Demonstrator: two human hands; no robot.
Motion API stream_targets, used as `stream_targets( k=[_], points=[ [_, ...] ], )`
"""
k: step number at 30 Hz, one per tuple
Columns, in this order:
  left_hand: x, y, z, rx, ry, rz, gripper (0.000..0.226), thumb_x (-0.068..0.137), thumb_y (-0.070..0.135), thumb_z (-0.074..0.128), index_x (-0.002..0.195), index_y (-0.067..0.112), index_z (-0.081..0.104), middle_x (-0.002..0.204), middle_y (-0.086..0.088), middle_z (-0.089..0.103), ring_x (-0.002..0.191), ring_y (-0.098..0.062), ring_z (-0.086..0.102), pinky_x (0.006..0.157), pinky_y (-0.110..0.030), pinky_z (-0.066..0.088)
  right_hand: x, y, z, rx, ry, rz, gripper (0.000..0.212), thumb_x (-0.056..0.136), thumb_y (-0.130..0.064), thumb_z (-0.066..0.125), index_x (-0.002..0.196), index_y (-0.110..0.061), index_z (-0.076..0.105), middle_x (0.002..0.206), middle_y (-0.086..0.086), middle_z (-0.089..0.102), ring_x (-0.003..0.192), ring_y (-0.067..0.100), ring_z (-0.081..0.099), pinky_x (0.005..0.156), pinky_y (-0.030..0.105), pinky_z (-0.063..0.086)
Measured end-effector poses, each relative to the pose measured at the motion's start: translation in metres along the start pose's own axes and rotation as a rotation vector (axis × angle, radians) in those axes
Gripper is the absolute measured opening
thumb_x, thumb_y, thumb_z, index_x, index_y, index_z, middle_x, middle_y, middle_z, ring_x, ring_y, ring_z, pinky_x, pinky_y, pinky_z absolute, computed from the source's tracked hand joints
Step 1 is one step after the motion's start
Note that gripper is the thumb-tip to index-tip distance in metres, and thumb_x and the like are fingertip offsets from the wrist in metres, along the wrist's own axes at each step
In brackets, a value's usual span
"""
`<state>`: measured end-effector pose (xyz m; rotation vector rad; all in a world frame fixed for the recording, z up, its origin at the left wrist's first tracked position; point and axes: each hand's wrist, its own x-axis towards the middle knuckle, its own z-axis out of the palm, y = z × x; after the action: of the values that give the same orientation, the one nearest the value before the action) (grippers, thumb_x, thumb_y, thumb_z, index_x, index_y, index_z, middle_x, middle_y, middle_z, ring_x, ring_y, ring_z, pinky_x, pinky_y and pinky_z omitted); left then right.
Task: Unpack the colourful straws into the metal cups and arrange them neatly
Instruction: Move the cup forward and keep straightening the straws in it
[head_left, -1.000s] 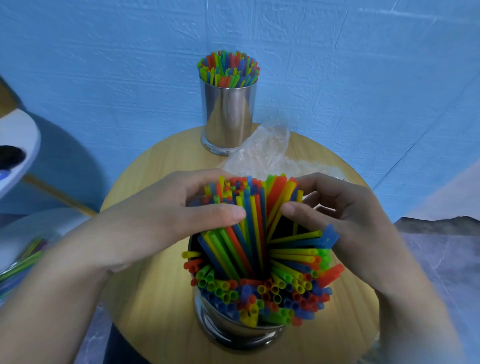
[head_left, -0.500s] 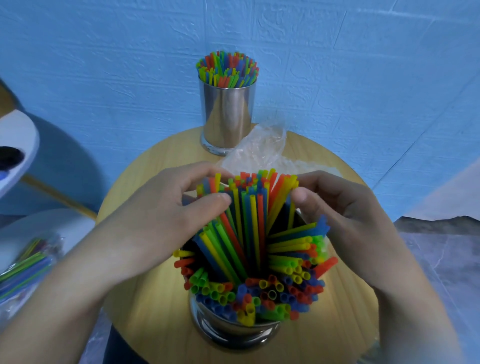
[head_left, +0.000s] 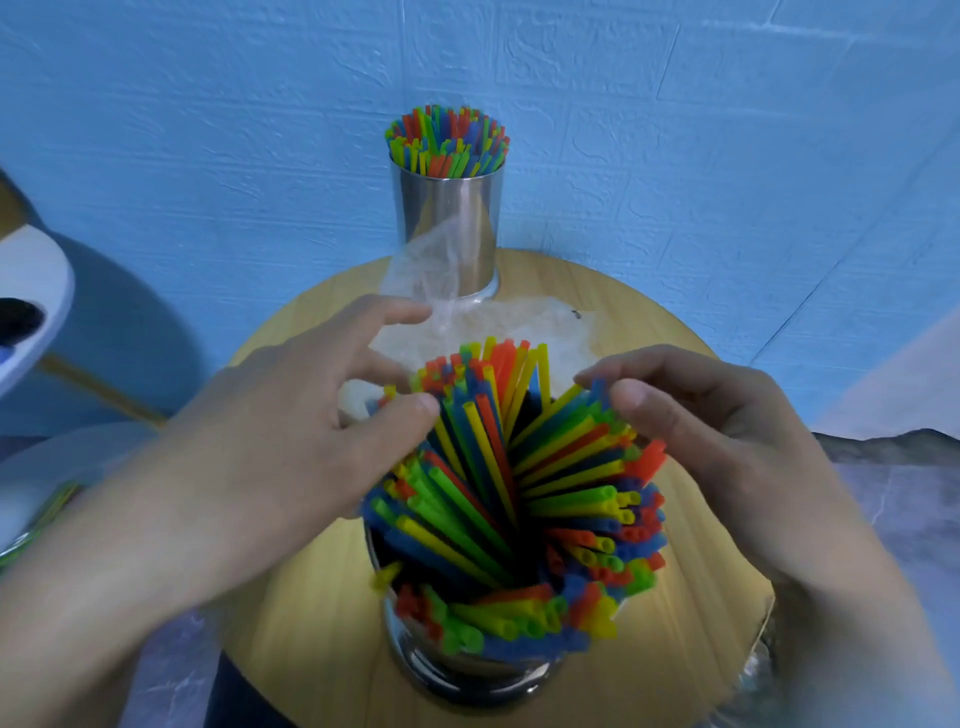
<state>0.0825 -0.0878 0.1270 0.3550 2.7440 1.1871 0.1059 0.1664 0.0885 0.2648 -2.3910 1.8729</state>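
Observation:
A metal cup (head_left: 467, 670) stands at the near edge of the round wooden table (head_left: 311, 623). The colourful straws (head_left: 519, 493) in it are fanned outward around a dark gap in the middle. My left hand (head_left: 291, 441) is at their left side with fingers spread. Its thumb touches the upright straws at the back, and a few tips show between thumb and fingers. My right hand (head_left: 727, 441) curls over the right side, pinching straw tips between thumb and forefinger. A second metal cup (head_left: 447, 228) at the back holds a tidy upright bunch of straws (head_left: 447, 140).
A crumpled clear plastic bag (head_left: 493, 327) lies between the two cups. A blue wall stands just behind the table. At the left are a white rounded surface (head_left: 31, 291) and, lower down, a blurred pack of straws (head_left: 41, 519).
My left hand has loosened from the back bunch and spread its fingers. My right hand has shifted outward to the right-hand tips. The straws have fanned wider, opening a gap in the middle.

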Motion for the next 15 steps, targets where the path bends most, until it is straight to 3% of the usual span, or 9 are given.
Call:
stream_targets(
  k=[3, 5, 7, 10, 15],
  points=[
    [0.006, 0.002, -0.002, 0.013, -0.055, 0.059, 0.062, 0.057, 0.084, 0.049, 0.118, 0.075, 0.045, 0.111, 0.051, 0.056, 0.085, 0.016, 0.065, 0.086, -0.037, 0.053, 0.002, -0.002, 0.002, 0.023, 0.031, -0.014, 0.024, 0.086, -0.046, 0.066, 0.092, -0.027, 0.08, 0.083, 0.005, 0.076, 0.075, 0.02, 0.068, 0.07, 0.019, 0.053],
    [0.014, 0.005, 0.001, -0.02, -0.117, 0.107, 0.064, 0.056, 0.082, 0.056, 0.119, 0.073, 0.05, 0.117, 0.049, 0.056, 0.102, 0.02, 0.06, 0.094, -0.035, 0.053, 0.003, -0.003, 0.005, 0.021, 0.04, -0.019, 0.023, 0.088, -0.043, 0.065, 0.092, -0.026, 0.08, 0.081, 0.001, 0.075, 0.072, 0.008, 0.065, 0.068, 0.016, 0.049],
    [0.024, 0.008, 0.007, -0.015, -0.166, 0.155, 0.064, 0.059, 0.079, 0.065, 0.12, 0.071, 0.052, 0.122, 0.044, 0.057, 0.11, 0.018, 0.057, 0.098, -0.033, 0.052, 0.004, -0.003, 0.007, 0.021, 0.041, -0.02, 0.021, 0.09, -0.042, 0.066, 0.092, -0.027, 0.08, 0.08, 0.002, 0.075, 0.072, 0.008, 0.064, 0.067, 0.016, 0.049],
    [0.034, 0.016, 0.016, -0.005, -0.188, 0.194, 0.052, 0.069, 0.069, 0.08, 0.116, 0.065, 0.058, 0.117, 0.037, 0.062, 0.105, 0.014, 0.061, 0.099, -0.031, 0.05, 0.004, -0.002, 0.007, 0.049, 0.063, -0.01, 0.014, 0.089, -0.037, 0.071, 0.09, -0.027, 0.081, 0.078, 0.003, 0.074, 0.071, 0.01, 0.062, 0.066, 0.017, 0.049],
    [0.041, 0.021, 0.031, -0.026, -0.134, 0.232, 0.023, 0.072, 0.06, 0.071, 0.094, 0.051, 0.069, 0.084, 0.021, 0.069, 0.074, 0.001, 0.065, 0.074, -0.031, 0.053, 0.005, 0.0, 0.005, 0.078, 0.05, -0.016, 0.015, 0.086, -0.033, 0.069, 0.086, -0.025, 0.081, 0.076, 0.008, 0.073, 0.069, 0.01, 0.061, 0.064, 0.017, 0.048]
  ],
)
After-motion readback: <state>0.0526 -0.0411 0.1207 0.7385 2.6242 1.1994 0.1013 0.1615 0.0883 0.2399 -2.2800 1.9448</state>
